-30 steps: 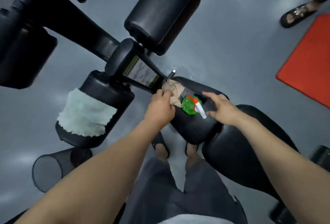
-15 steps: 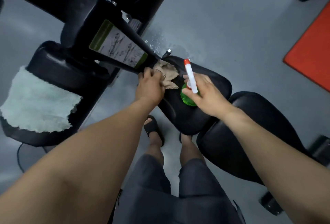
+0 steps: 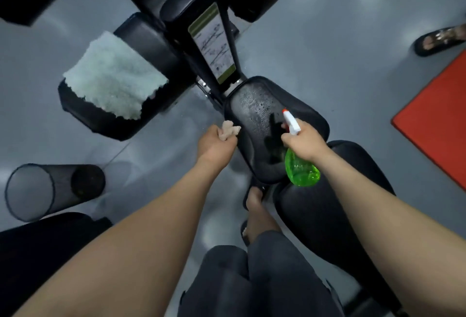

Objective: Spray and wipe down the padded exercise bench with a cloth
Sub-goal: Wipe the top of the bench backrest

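The black padded seat (image 3: 254,104) of the exercise bench lies in the middle of the view, its far part speckled with wet droplets. My right hand (image 3: 303,143) grips a green spray bottle (image 3: 301,170) above the seat, with the white nozzle and its red tip pointing away towards the wet patch. My left hand (image 3: 215,143) holds a crumpled beige cloth (image 3: 229,130) just left of the seat's edge, off the pad. A second black pad (image 3: 327,205) adjoins the seat on the near right.
A pale green towel (image 3: 113,74) lies on another black pad at the left. A black mesh bin (image 3: 50,190) lies tipped on the grey floor at the lower left. A red mat (image 3: 438,114) is at the right, with another person's sandalled foot (image 3: 441,39) beyond it.
My right hand has picked the bottle up off the seat and aimed it forward. My left hand has pulled the cloth off the seat to its left side. Droplets now show on the pad.
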`<action>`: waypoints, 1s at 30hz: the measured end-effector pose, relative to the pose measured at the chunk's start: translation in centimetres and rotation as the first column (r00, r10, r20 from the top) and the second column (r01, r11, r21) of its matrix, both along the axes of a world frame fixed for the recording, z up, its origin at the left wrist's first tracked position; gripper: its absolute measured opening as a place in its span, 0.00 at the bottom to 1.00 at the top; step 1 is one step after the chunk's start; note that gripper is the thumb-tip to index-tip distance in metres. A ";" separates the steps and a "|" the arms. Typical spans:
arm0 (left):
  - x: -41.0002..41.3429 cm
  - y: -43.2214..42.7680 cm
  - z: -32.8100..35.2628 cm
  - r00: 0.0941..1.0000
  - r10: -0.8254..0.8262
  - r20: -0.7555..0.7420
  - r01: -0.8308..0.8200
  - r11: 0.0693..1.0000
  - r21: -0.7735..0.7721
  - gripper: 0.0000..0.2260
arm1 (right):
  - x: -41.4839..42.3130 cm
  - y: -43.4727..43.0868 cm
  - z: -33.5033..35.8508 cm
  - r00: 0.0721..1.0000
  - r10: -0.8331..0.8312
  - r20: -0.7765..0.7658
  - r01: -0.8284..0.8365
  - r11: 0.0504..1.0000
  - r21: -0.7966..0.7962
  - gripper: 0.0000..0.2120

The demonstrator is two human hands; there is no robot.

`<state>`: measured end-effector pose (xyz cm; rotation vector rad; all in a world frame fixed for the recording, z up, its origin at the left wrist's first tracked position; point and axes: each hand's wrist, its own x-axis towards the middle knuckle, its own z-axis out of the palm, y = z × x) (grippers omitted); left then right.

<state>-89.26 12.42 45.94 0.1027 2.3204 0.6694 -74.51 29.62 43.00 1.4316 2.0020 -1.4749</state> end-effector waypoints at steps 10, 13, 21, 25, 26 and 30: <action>7.7 -9.5 2.4 0.981 0.192 -0.029 -0.188 0.977 0.106 0.15 | 4.0 -5.4 5.6 0.986 0.102 0.129 -0.124 0.976 0.181 0.13; 9.7 -10.5 2.7 0.978 0.207 -0.028 -0.203 0.974 0.105 0.15 | 5.6 -5.7 6.2 0.989 0.081 0.123 -0.109 0.965 0.237 0.06; 13.6 -10.5 2.1 0.967 0.250 -0.056 -0.243 0.964 0.108 0.12 | 9.0 -3.3 4.8 0.998 -0.023 0.051 0.012 0.977 0.213 0.16; 15.2 -10.7 0.6 0.942 0.333 -0.053 -0.323 0.935 0.144 0.13 | 10.7 -2.3 3.8 0.993 -0.020 0.116 -0.004 0.978 0.207 0.27; 15.8 -10.7 0.2 0.936 0.348 -0.054 -0.336 0.929 0.155 0.13 | 11.1 -2.2 3.7 0.991 0.003 0.135 -0.032 0.977 0.210 0.27; 18.1 -10.4 -0.7 0.905 0.422 -0.057 -0.400 0.889 0.224 0.12 | 12.5 -3.2 2.7 0.985 0.134 0.110 -0.151 0.974 0.171 0.30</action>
